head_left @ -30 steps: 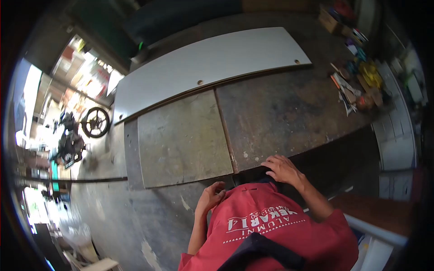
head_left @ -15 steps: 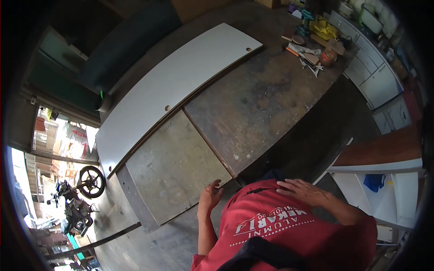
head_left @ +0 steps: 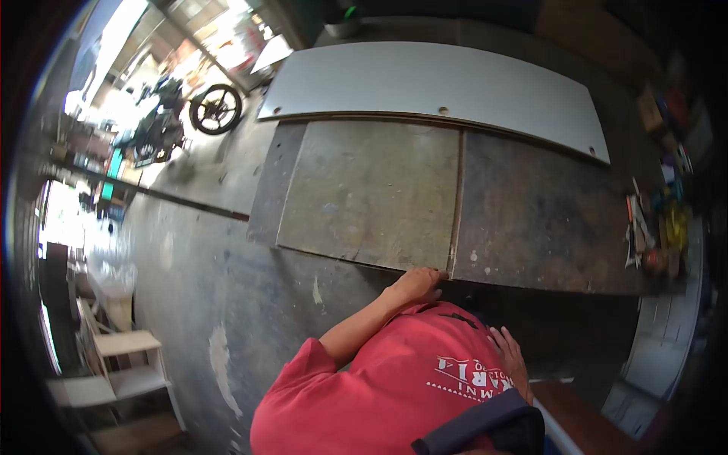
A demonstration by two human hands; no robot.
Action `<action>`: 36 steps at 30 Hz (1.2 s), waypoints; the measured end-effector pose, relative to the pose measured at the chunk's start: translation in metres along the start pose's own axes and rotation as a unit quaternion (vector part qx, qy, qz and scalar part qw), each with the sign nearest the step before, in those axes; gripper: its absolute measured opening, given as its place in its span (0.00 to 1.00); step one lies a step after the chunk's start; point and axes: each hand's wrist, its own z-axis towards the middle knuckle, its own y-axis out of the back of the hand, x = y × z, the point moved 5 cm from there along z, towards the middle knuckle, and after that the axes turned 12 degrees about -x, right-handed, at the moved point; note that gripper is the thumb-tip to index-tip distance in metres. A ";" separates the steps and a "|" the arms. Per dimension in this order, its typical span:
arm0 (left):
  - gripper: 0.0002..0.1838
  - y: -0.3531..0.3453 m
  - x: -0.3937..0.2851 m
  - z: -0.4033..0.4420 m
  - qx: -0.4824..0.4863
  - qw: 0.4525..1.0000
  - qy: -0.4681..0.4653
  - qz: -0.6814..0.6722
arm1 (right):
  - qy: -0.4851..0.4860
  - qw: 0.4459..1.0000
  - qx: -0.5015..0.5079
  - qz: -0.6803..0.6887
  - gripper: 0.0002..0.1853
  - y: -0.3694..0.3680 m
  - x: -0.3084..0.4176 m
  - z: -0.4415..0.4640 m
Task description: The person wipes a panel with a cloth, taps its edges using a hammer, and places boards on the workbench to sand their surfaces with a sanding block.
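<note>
Two bare hands. Left hand (head_left: 414, 288) at near edge of worktable (head_left: 546, 212), by the seam (head_left: 458, 201), fingers curled; cannot tell if gripping. Right hand (head_left: 511, 358) loosely open against shirt (head_left: 334, 406), no object visible. White panel (head_left: 379, 80) flat, far side. Step looks like edge contact; next move calls for sure finger placement.

Motorbike (head_left: 158, 127): upper left, dark, partly washed out by glare
Wheel (head_left: 216, 109): black, spoked, at bike's right end
Teal strip (head_left: 114, 168): just below bike, left
Shelf unit (head_left: 135, 343): lower left, pale, open-fronted
Clear plastic (head_left: 111, 269): bunched, above shelf unit
Floor (head_left: 178, 262): grey, pale patches
Pot (head_left: 343, 30): top, bright green bit above rim
Carton (head_left: 650, 112): upper right, brown, dim
Yellow item (head_left: 674, 227): right, blurred, type unclear
Reddish item (head_left: 654, 262): just below yellow item
Cabinet (head_left: 671, 326): far right, white
</note>
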 end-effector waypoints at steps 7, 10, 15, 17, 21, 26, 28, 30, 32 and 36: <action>0.29 -0.003 0.012 -0.029 0.001 0.997 0.076 -0.016 | 0.073 0.996 0.049 0.023 0.35 -0.006 -0.015 0.019; 0.30 -0.002 0.015 -0.037 0.000 0.995 0.100 -0.013 | 0.090 0.992 0.071 0.055 0.34 -0.011 -0.023 0.024; 0.29 -0.009 0.024 -0.046 -0.032 0.992 0.120 -0.038 | 0.112 0.988 0.088 0.057 0.34 -0.007 -0.020 0.037; 0.29 -0.012 0.030 -0.049 -0.076 0.990 0.109 -0.038 | 0.102 0.989 0.088 0.053 0.34 -0.004 -0.018 0.045; 0.31 0.010 0.027 -0.041 -0.134 0.983 0.105 -0.063 | 0.114 0.987 0.115 0.020 0.34 0.014 -0.011 0.059; 0.30 0.016 0.026 -0.031 -0.150 0.982 0.092 -0.063 | 0.173 0.978 0.104 -0.043 0.35 0.024 -0.048 0.073; 0.30 0.014 0.026 -0.029 -0.159 0.980 0.101 -0.068 | 0.190 0.975 0.098 -0.061 0.38 0.035 -0.063 0.088; 0.26 0.019 0.032 -0.033 -0.245 0.957 0.141 -0.060 | 0.210 0.968 0.129 -0.041 0.42 0.051 -0.078 0.104; 0.24 0.021 0.025 -0.035 -0.280 0.940 0.177 -0.083 | 0.220 0.971 0.087 -0.045 0.42 0.072 -0.131 0.132; 0.19 0.004 0.021 -0.049 -0.433 0.848 0.265 -0.154 | 0.083 0.988 -0.122 -0.040 0.33 0.131 -0.305 0.214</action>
